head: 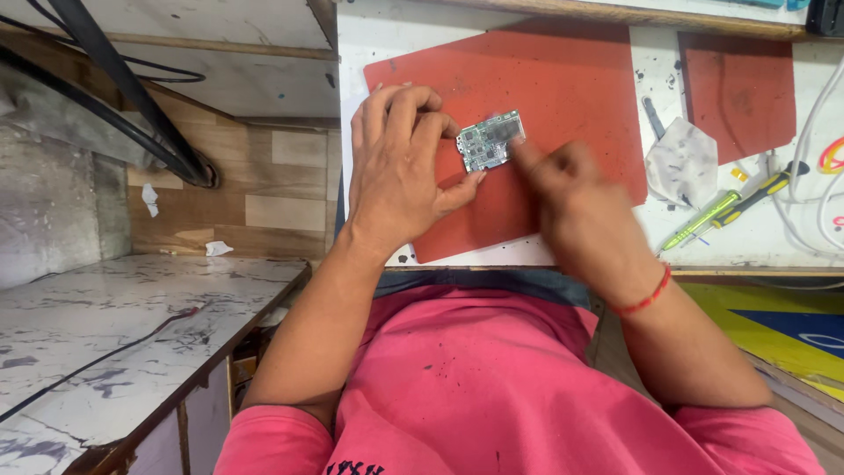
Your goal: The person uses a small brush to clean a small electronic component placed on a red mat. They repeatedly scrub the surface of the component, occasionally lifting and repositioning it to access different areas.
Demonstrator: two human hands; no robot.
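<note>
Left hand (396, 171) pinched a small circuit board (489, 141) by its edge over the red mat (563, 79). Right hand (571, 189), blurred, fingertip touched the board's right edge; grip unclear. Screwdrivers (734, 207) lay unused; work looked midway.

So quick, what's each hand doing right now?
Left hand: closed on the small circuit board.
Right hand: blurred, fingertip touching the board's edge; grip cannot be told.

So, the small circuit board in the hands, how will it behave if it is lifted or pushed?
The board looks thin and flat, so probably stiff and light. It lies flat on the red mat, so it should slide, not roll. Its small exposed parts look fragile; the left hand grips it by the edges.
</note>
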